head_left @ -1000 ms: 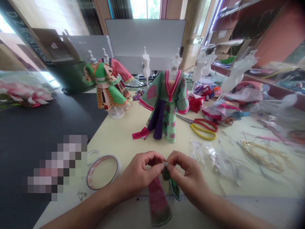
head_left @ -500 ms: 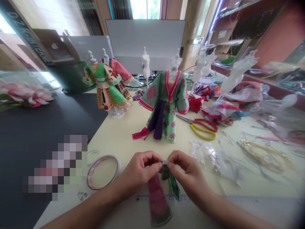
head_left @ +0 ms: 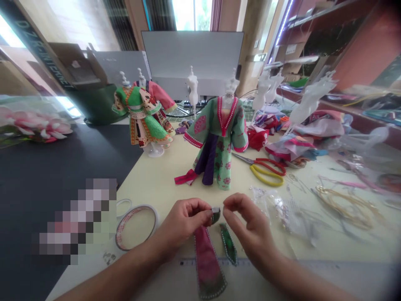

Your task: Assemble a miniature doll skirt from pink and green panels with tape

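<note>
Pinching green fabric scrap [head_left: 215, 216] in left hand [head_left: 183, 221], fingers closed on it. Right hand [head_left: 250, 225] just beside, fingers open, empty.

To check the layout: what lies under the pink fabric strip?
The pink fabric strip lies across a ruler on the cream table; the covered part cannot be seen.

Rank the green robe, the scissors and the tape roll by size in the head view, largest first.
1. Green robe
2. Scissors and tape roll: too close to rank, since the tape sits nearer the camera.
</note>
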The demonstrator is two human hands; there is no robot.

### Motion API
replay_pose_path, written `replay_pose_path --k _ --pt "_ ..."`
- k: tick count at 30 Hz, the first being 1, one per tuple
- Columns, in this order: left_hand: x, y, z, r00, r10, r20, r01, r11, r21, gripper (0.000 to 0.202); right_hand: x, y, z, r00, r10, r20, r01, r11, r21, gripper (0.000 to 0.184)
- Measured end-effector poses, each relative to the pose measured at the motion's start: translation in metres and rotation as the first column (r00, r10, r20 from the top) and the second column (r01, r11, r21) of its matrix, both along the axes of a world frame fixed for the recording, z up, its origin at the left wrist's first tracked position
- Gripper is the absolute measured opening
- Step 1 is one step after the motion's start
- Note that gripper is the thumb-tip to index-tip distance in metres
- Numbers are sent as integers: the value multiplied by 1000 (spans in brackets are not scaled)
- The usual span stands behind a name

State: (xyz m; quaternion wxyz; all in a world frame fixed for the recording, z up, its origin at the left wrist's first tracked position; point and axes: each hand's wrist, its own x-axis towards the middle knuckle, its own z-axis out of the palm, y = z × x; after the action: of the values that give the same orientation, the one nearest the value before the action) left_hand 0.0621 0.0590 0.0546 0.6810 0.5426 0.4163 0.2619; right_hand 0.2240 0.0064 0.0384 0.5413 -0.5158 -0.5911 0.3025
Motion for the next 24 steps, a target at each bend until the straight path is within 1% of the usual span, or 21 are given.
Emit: replay_pose_path --k 1,2,3,5,8,11,16,24 --pt "1 0 0 1000 6 8 -6 1000 -7 15 0 -1 -1 997 -23 75 15 993 114 6" --pt "1 0 0 1000 13 15 -13 1000 -14 15 0 -1 -1 988 -36 148 4 977 212 10" --pt "2 1 0 1000 16 21 -15 1000 -20 16 0 -2 -2 976 -38 213 -24 959 282 14" --pt "3 1 -1 999 10 32 -10 1000 -20 16 0 -1 -3 947 -41 319 -75 936 344 19" --pt "2 1 -1 999 -9 38 9 1000 -6 14 1 0 -6 904 -75 420 -91 928 361 16" --pt "2 1 -2 999 -25 20 25 1000 15 13 2 2 -7 874 -89 478 -93 935 343 13" --pt "1 1 -4 999 -43 -20 44 998 50 14 1 2 -6 857 -95 506 -92 939 333 13" --pt "1 1 -4 998 -33 -45 37 994 100 13 1 1 -5 830 -117 546 -90 937 337 15"
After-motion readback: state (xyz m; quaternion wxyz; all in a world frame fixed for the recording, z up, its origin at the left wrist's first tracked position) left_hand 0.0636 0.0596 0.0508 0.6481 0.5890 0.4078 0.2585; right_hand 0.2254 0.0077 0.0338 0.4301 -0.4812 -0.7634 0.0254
